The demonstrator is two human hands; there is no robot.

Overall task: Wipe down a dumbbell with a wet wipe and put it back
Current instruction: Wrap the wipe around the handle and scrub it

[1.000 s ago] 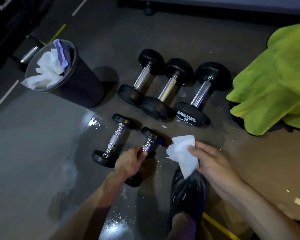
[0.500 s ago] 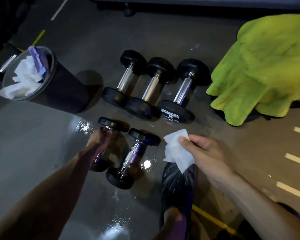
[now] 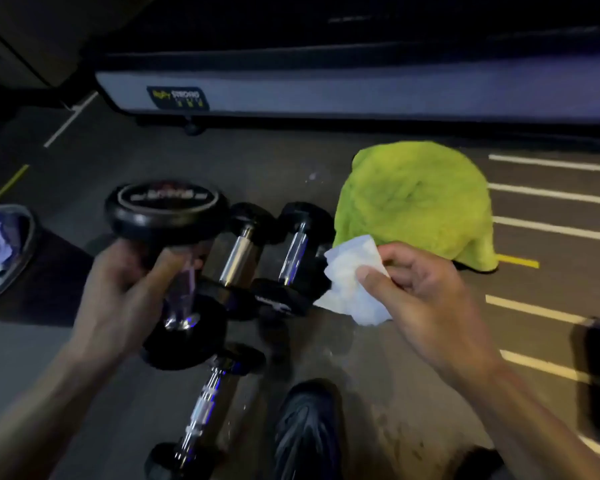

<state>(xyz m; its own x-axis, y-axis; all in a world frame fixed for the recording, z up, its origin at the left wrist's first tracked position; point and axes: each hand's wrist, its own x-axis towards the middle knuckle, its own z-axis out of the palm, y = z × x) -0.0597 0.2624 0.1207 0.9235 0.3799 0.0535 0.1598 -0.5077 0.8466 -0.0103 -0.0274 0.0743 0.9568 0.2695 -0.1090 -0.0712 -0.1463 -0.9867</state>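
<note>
My left hand (image 3: 118, 292) grips dumbbell (image 3: 174, 268) by handle, lifted off floor, near upright, top plate above my fingers. My right hand (image 3: 426, 299) pinches wet wipe (image 3: 352, 289), just right of dumbbell, apart from it. Beyond hands: two dumbbells (image 3: 264, 258) on floor, green towel (image 3: 416, 202). Below left hand: small dumbbell (image 3: 205, 407). Bin (image 3: 11, 258) far left.
</note>
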